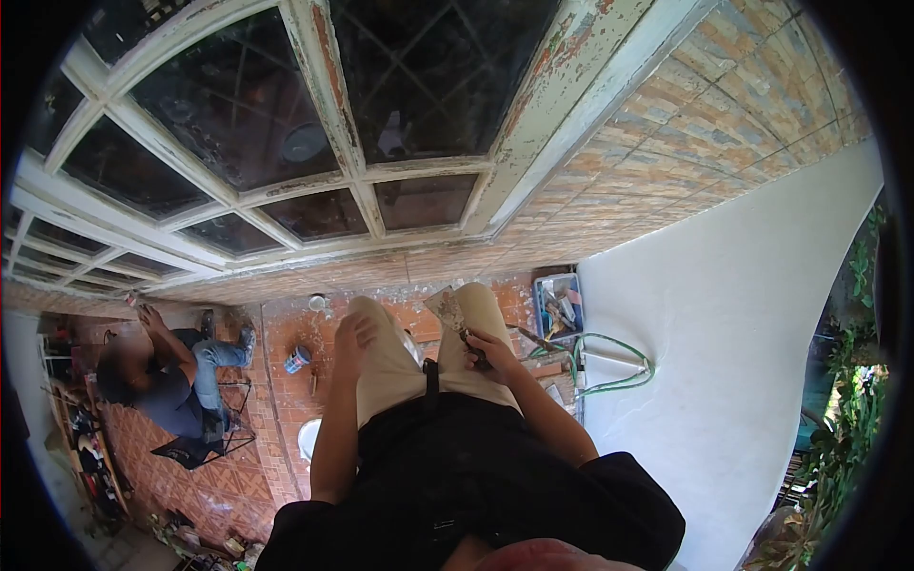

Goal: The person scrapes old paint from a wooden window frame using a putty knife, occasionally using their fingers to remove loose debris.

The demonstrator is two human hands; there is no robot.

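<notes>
While the right hand (487,350) grips a scraper (447,309) over the thigh and the left hand (354,333) rests loose on the knee, that blade could easily nick the trousers (395,366).

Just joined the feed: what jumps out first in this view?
The big window frame with peeling white paint and dark panes fills the top. Below it, the person's right hand holds a scraper over their leg, while the left hand rests on the other knee. At the left, another person sits by the tiled wall, and a tool tray lies on the right.
</notes>
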